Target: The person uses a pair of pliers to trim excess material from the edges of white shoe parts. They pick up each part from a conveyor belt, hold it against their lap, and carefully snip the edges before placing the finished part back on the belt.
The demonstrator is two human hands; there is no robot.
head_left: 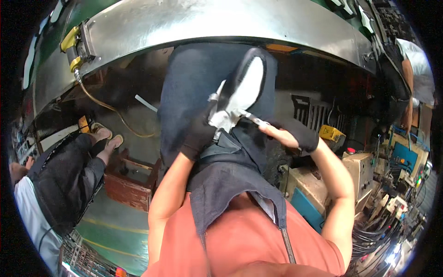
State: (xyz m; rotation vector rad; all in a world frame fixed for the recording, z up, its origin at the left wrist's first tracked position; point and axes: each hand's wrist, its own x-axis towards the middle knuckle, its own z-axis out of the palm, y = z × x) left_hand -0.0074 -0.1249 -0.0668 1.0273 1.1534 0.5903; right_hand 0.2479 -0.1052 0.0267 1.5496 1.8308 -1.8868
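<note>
Clasping a white-faced shoe piece (251, 81) above a dark lap (184, 74)

Holding the shoe piece at one o'clock, with its dark-rimmed toe pointing between twelve and one and its white face turned up. Grasping its near end from nine o'clock in the dark-gloved left hand (200, 133). Pinching a slim, light-coloured tool (250, 116) in the dark-gloved, bare-fingered right hand (288, 135) at three o'clock, and aiming its tip toward ten, over that near end; not being able to tell touching from hovering. Facing a shiny metal bench (221, 21) at twelve o'clock, with a yellow-and-black power tool (71, 48) at ten and a thin hose (108, 105) trailing from it. Having a reddish-brown wooden stool (127, 188) at eight o'clock, near a seated person (60, 184), and a beige machine (359, 168) just past three.
</note>
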